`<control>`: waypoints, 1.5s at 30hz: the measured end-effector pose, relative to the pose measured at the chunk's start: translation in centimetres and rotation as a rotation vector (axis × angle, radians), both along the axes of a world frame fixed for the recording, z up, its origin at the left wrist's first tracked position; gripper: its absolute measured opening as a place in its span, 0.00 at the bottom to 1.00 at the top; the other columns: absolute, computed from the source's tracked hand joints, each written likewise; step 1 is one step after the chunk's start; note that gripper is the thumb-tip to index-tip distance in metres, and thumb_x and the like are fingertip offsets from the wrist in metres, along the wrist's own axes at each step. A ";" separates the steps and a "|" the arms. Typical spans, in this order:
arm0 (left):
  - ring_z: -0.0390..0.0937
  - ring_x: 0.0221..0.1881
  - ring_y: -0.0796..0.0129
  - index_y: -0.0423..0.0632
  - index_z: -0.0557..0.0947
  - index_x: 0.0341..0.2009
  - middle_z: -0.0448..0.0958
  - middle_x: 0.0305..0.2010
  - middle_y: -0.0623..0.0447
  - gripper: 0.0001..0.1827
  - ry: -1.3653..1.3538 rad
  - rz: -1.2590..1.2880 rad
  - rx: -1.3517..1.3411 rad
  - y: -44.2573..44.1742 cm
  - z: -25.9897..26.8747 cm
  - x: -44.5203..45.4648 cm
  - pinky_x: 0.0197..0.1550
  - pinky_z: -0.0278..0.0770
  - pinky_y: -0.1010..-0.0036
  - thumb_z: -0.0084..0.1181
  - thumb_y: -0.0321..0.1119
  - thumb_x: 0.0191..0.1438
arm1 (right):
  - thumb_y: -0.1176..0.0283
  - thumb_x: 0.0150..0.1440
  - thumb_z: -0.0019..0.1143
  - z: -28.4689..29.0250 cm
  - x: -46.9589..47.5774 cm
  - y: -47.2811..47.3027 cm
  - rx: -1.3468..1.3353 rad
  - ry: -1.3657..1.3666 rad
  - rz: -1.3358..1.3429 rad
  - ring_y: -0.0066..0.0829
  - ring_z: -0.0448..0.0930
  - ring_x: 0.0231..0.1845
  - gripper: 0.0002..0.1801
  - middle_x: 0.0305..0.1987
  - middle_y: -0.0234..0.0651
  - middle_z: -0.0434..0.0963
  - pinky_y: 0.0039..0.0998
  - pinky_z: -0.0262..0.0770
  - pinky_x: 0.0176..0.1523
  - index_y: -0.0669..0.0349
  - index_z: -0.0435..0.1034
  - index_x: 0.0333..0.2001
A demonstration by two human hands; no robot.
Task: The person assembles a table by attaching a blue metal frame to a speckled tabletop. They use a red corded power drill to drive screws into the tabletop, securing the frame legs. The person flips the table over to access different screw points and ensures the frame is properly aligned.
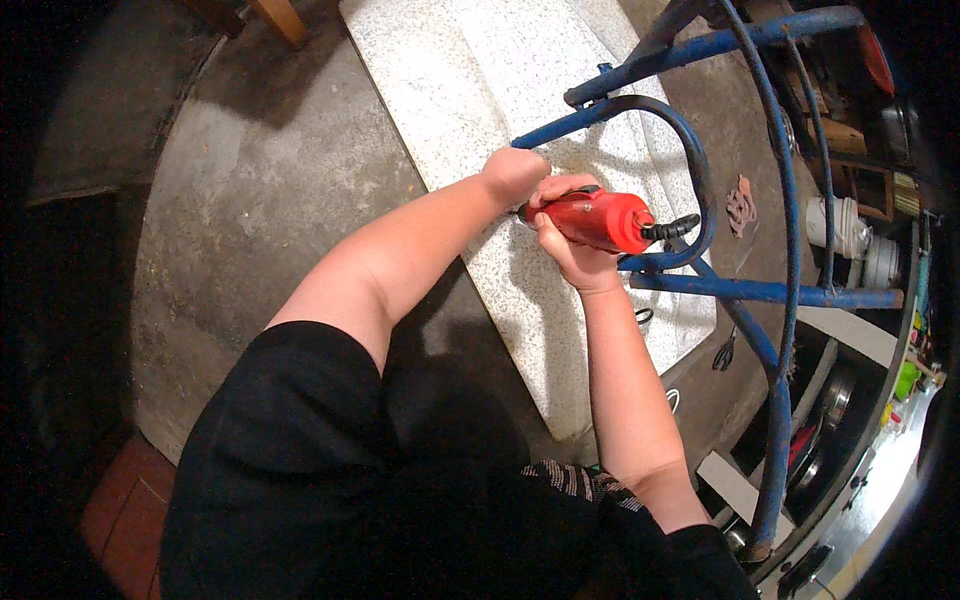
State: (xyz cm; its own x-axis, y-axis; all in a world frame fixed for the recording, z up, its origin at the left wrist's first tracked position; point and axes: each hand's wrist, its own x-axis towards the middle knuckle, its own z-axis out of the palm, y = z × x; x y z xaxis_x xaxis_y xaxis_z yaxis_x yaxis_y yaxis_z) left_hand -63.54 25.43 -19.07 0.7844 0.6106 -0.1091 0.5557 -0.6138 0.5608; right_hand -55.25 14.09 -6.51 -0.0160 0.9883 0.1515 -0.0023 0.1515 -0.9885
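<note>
My right hand point(576, 259) is wrapped around a red corded rotary tool point(589, 217), with a black switch on top. A ringed black cord sleeve point(679, 227) leaves its rear end. The tool's dark tip points left, towards the underside of my left wrist. My left hand point(517, 171) is closed in a fist at the end of a bent blue metal tube point(581, 118), part of a worn tubular frame point(780, 285). The fist hides what lies inside its grip. Beneath both hands is a white speckled slab point(442, 67).
Bare concrete floor point(262, 187) stretches left of the slab. A pinkish cloth point(741, 206) and a bundled black cable point(724, 352) lie on the floor. White buckets point(831, 225) and shelves with metal pans point(836, 397) stand at right. Wooden legs point(277, 22) show at top left.
</note>
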 end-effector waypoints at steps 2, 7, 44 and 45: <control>0.82 0.33 0.51 0.53 0.83 0.22 0.81 0.27 0.48 0.04 -0.026 0.006 0.005 0.0 0.1 -0.3 0.34 0.80 0.61 0.58 0.36 0.42 | 0.88 0.46 0.57 0.1 -0.4 -0.1 -0.033 0.001 -0.011 0.26 0.76 0.42 0.19 0.41 0.37 0.72 0.31 0.75 0.49 0.60 0.65 0.41; 0.81 0.33 0.52 0.53 0.81 0.21 0.81 0.26 0.49 0.06 -0.007 -0.040 0.003 0.1 1.3 -0.7 0.33 0.79 0.61 0.59 0.39 0.40 | 0.90 0.46 0.55 0.0 -0.4 -0.1 0.026 -0.146 0.009 0.26 0.76 0.42 0.20 0.40 0.36 0.72 0.30 0.75 0.47 0.60 0.65 0.41; 0.81 0.37 0.52 0.52 0.83 0.34 0.82 0.30 0.50 0.16 0.082 -0.001 -0.121 -0.5 1.1 0.3 0.39 0.78 0.63 0.68 0.44 0.41 | 0.80 0.43 0.68 10.1 2.3 -4.3 0.101 -0.140 0.201 0.39 0.78 0.49 0.20 0.45 0.41 0.78 0.43 0.70 0.61 0.56 0.71 0.41; 0.80 0.40 0.51 0.53 0.83 0.39 0.82 0.32 0.50 0.21 0.090 0.001 -0.171 -0.5 1.5 0.1 0.42 0.78 0.62 0.71 0.45 0.39 | 0.78 0.43 0.70 10.7 2.7 -6.0 0.118 -0.157 0.189 0.39 0.78 0.48 0.19 0.44 0.42 0.78 0.45 0.69 0.62 0.56 0.71 0.40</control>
